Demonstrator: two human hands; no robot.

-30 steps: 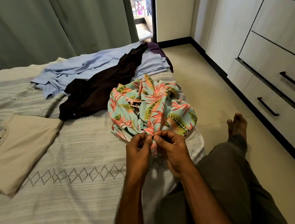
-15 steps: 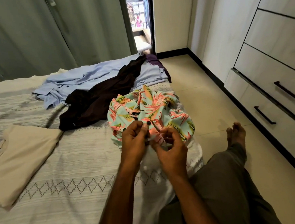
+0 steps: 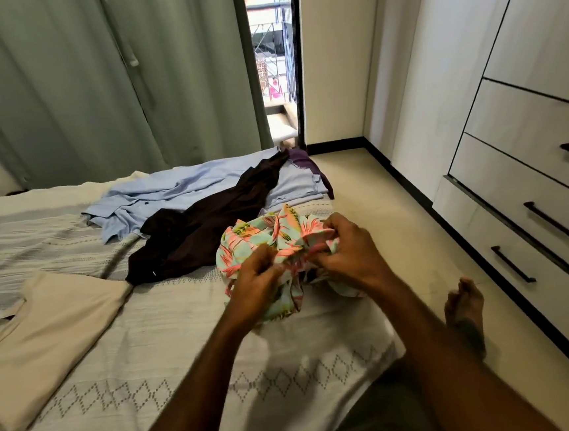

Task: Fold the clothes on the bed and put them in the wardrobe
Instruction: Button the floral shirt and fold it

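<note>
Head view shows both hands buried in the floral shirt (image 3: pixel 271 240), which sits bunched in a heap at the right edge of the bed (image 3: pixel 187 378), on the side nearest the wardrobe (image 3: pixel 526 166). The left hand (image 3: pixel 258 286) grasps the near-left part of the heap, fingers curled into the cloth; the right hand (image 3: pixel 352 254) grasps the near-right part, its fingers clenched around a gathered fold. Each grip is closed on fabric, neither is slack, and the 2 hands are close together with a short ridge of cloth between them. The shirt has no clear long axis yet, since it is crumpled; most of its bulk lies just beyond the hands, away from the person. Judging by this, the next move is to draw the hands apart and spread the shirt flat on the bed, leftward from the wardrobe side, where bare cover lies. Beyond the floral shirt lie a dark brown garment (image 3: pixel 209 232) and a light blue shirt (image 3: pixel 171 194), still unfolded, and farther left of it a beige t-shirt (image 3: pixel 56 331) lies flat
</note>
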